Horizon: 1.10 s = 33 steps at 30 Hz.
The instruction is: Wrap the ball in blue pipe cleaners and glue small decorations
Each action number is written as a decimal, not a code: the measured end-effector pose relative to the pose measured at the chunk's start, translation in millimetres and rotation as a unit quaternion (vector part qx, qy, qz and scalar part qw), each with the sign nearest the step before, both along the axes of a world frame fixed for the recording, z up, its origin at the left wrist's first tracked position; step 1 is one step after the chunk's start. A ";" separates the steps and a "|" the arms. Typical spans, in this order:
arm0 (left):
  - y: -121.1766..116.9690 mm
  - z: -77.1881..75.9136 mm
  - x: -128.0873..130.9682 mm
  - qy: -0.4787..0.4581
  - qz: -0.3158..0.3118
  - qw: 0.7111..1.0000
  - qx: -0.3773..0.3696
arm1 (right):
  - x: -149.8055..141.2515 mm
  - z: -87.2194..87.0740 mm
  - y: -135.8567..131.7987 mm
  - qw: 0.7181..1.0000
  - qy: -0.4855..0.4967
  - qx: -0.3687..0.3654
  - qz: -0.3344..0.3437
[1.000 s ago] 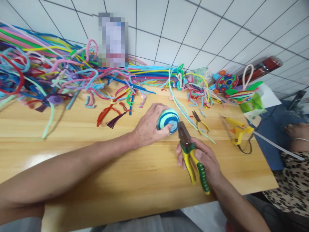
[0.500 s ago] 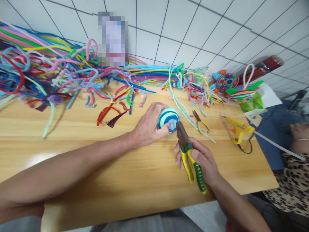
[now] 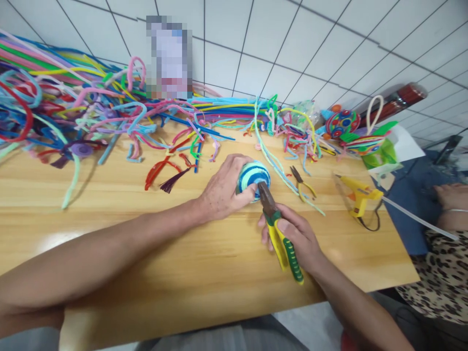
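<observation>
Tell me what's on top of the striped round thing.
The left hand lies over the left side of the striped round thing; the tip of the pliers in the right hand overlaps it, contact unclear. The surface beneath both is hidden.

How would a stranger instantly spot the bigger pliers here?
Start at the wooden table and find the person's right hand above it. The bigger pliers are in that hand, dark head at the striped round piece. Unlike the smaller pliers lying beyond, these have green as well as yellow on the handles.
</observation>
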<state>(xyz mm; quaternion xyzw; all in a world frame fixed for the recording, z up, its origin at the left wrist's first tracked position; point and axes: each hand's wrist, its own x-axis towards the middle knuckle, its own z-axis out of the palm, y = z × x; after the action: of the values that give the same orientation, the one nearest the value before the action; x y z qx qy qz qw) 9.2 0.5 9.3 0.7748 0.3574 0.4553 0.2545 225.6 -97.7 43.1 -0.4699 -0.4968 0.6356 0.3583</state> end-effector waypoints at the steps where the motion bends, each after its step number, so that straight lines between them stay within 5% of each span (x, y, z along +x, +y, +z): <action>1: -0.1 0.4 -0.2 0.000 0.000 1.000 -0.005 | 0.0 0.4 -0.2 1.000 0.004 -0.006 -0.001; 26: -4.5 5.2 -5.3 -0.019 -0.026 0.999 -0.013 | 2.6 -0.5 8.7 0.998 0.046 -0.041 0.001; 33: 2.9 3.9 -0.6 -0.030 0.019 0.996 -0.083 | 18.7 -0.7 4.9 0.999 -0.005 0.036 -0.030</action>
<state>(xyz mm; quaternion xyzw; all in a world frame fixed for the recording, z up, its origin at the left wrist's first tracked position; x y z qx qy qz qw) 8.6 3.4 13.2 0.7303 0.4008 0.4514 0.3196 244.3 -92.8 42.4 -0.4749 -0.5068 0.6040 0.3908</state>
